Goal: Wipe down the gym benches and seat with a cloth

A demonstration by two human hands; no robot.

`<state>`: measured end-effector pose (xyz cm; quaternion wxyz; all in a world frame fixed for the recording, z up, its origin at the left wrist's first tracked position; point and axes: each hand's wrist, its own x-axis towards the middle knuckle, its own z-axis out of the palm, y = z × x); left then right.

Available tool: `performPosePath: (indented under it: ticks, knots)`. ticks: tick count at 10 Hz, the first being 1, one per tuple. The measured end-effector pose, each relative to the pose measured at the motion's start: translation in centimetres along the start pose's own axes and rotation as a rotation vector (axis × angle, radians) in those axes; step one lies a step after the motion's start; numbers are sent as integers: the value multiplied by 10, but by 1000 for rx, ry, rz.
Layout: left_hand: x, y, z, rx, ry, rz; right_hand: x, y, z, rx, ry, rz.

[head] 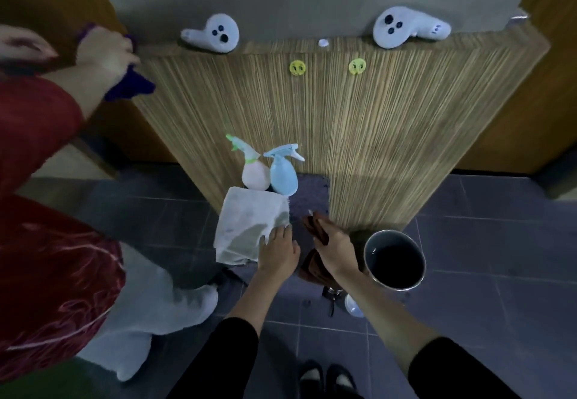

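Note:
A white cloth (pixel 246 227) lies folded on the floor in front of a striped wooden partition (pixel 359 124). My left hand (pixel 278 248) rests on its right edge, fingers spread on the fabric. My right hand (pixel 334 248) is closed around a brown cloth (pixel 312 269) that hangs below the fist. A pink spray bottle (pixel 254 170) and a blue spray bottle (pixel 282 175) stand side by side just behind the white cloth. No bench or seat is in view.
A metal bucket (pixel 395 259) stands right of my right hand. A purple mat (pixel 312 192) lies under the bottles. Another person in red (pixel 46 242) at left holds a purple cloth (pixel 131 86) against the partition's edge. Two white controllers (pixel 212 33) sit on top.

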<state>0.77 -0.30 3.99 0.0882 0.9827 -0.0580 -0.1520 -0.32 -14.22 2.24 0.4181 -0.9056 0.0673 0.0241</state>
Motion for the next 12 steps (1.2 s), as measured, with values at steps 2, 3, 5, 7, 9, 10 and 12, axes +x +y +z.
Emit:
performPosePath:
  ticks: [2,3,5,7,9,10,12]
  knots:
    - [41,-22,33,-4,46,-3,41,10,42,-110,38,-3]
    - [69,-34,53,60,81,-4,63,20,62,-185,6,43]
    - [110,-56,93,154,137,9,94,37,95,-317,-93,68]
    - [118,-65,114,156,160,1,85,53,115,-469,-93,-1]
    - [115,-62,109,218,100,1,81,61,111,-512,-104,-65]
    - [100,-59,108,216,66,8,56,69,102,-579,-119,-121]
    - [34,-59,111,19,45,106,-21,111,71,-521,-114,-201]
